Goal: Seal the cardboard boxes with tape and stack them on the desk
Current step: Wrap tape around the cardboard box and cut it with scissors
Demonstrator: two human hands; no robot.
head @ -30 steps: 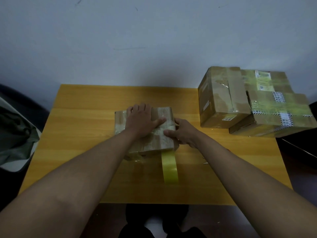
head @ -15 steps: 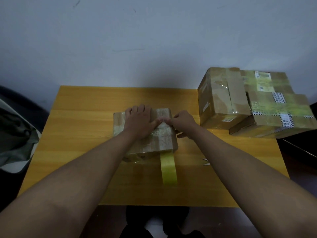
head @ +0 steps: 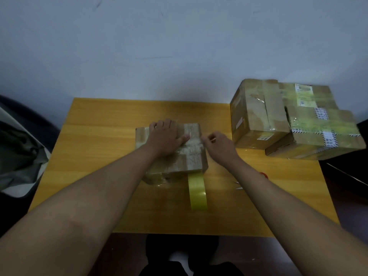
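A small cardboard box [head: 194, 158] wrapped in clear tape lies in the middle of the yellow desk [head: 99, 156]. My left hand [head: 164, 136] rests flat on its top, thumb stretched to the right along a clear tape band. My right hand [head: 218, 145] hovers at the box's upper right edge with fingers curled and thumb meeting forefinger; whether it pinches tape is unclear. A strip of yellow tape [head: 196, 190] runs from the box's front face down onto the desk. Two taped boxes, one tall [head: 258, 112] and one flatter [head: 322, 124], stand together at the desk's right end.
Scissors with a red handle [head: 263, 174] lie under my right forearm, mostly hidden. A grey-green bag [head: 18, 152] sits off the desk's left side, and a dark object [head: 348, 172] off its right. A white wall stands behind the desk.
My right hand went from the box's front right corner up to my left thumb on top, then slid right to the box's edge. The left hand stayed flat.
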